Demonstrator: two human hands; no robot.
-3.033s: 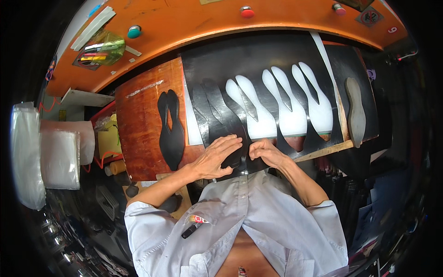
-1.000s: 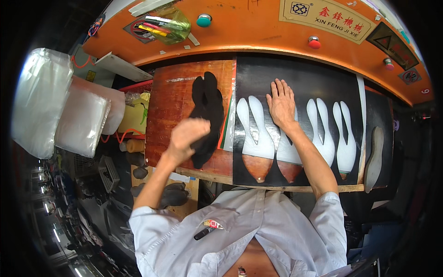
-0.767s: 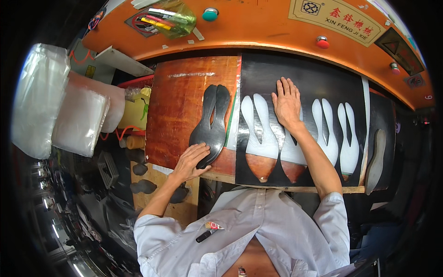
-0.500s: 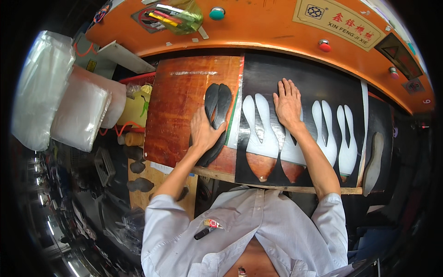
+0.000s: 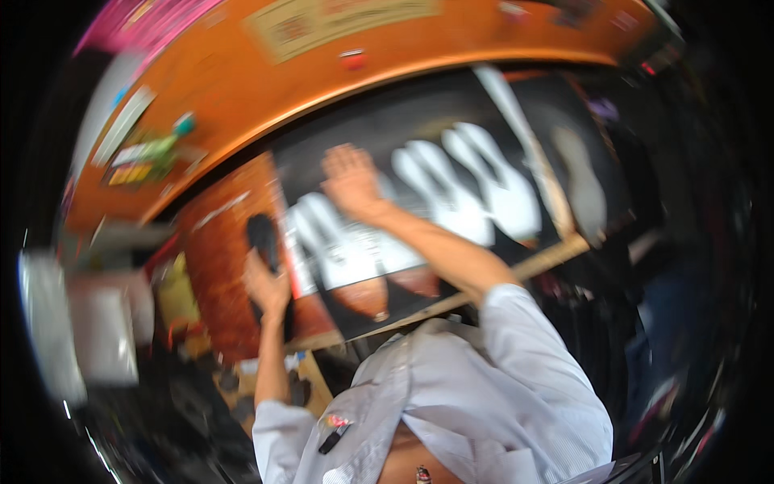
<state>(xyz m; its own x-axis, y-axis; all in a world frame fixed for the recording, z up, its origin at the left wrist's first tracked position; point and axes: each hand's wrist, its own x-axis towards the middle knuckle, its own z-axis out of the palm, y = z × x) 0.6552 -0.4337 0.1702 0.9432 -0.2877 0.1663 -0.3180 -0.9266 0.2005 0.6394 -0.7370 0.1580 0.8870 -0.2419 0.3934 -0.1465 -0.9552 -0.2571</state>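
My left hand is closed across a narrow pair of black shoe soles, its thumb along their right side. They lie on a reddish-brown board. My right hand rests flat, fingers stretched out, on a black sheet to the right. Several sole-shaped cut-outs run across this sheet, with white showing through and brown at some of their lower ends. My right forearm crosses over part of them. Motion blur hides finer detail.
An orange machine with a red button spans the far side. Clear plastic bags hang at the left. A grey sole lies at the right, beyond a pale strip. Dark pieces sit on a wooden board below.
The view has swung, so the worktable now appears tilted and shifted left. My left hand is still on the black soles, and my right hand still lies on the black sheet.
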